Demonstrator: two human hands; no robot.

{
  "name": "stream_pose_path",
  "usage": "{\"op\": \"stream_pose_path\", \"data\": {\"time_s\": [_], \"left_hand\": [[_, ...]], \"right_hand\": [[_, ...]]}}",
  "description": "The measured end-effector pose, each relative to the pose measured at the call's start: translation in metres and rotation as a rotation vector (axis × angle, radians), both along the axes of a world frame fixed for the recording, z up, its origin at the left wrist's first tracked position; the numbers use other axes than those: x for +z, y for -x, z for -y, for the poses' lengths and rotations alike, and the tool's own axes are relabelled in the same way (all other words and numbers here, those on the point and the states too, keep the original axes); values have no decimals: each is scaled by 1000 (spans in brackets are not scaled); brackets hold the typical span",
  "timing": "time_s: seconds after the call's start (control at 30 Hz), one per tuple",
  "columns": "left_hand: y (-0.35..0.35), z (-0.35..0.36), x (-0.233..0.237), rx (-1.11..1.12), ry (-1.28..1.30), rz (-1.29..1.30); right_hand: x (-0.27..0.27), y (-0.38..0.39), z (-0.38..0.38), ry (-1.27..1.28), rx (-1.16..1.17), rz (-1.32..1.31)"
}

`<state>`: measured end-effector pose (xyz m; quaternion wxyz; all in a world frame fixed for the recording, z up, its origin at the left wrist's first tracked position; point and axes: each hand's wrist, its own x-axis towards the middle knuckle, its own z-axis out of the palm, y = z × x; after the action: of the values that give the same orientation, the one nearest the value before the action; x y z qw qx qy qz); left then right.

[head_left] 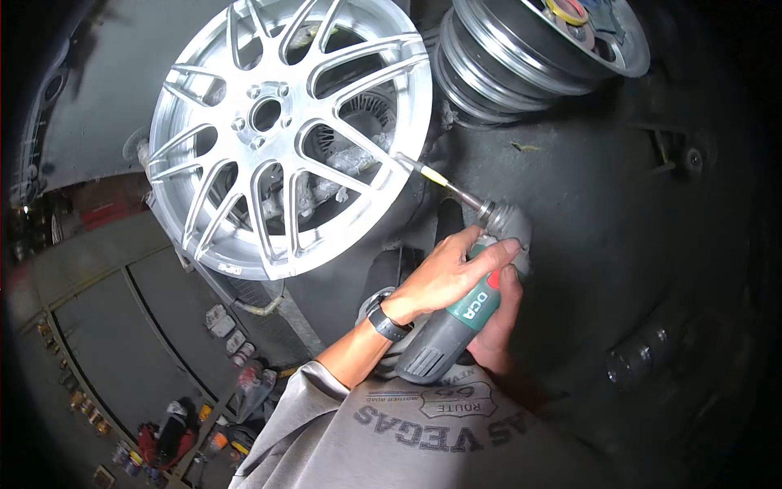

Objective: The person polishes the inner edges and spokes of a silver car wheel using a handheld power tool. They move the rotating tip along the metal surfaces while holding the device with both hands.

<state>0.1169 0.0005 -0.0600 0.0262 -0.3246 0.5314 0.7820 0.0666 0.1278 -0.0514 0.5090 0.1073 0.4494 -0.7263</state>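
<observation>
A green and black DCA power grinder (440, 346) is held in front of my body, its grey head pointing up and away from me. My left hand (452, 273), with a black watch at the wrist, is wrapped over the top of it near the head. Around the other side, my right hand (501, 322) grips the same body by its red switch, partly hidden behind the tool. From the head a long thin shaft (464, 194) with a yellow band reaches to the outer edge of a silver multi-spoke alloy wheel (303, 104), its tip overlapping a spoke end.
More wheel rims (505, 65) are at the upper right, with a yellow-edged round item on top. A clear bottle or jar (639, 359) lies on the dark floor at right. Cans and small containers (232, 342) line the lower left, beside grey panels (130, 350).
</observation>
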Motion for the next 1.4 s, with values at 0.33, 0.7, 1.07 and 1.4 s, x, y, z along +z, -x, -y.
{"op": "stream_pose_path", "data": {"time_s": [0.33, 0.7, 1.07, 1.4], "left_hand": [[-16, 5, -3, -92, 9, -4], [-25, 14, -12, -167, 31, -62], [-27, 23, -11, -203, 15, -99], [-23, 22, -20, -193, 2, -119]], "right_hand": [[-16, -25, -7, 77, -65, 26], [-34, -45, -2, 41, -250, -129], [-19, -46, 12, 42, -257, -199], [-29, -39, 8, 47, -166, -208]]}}
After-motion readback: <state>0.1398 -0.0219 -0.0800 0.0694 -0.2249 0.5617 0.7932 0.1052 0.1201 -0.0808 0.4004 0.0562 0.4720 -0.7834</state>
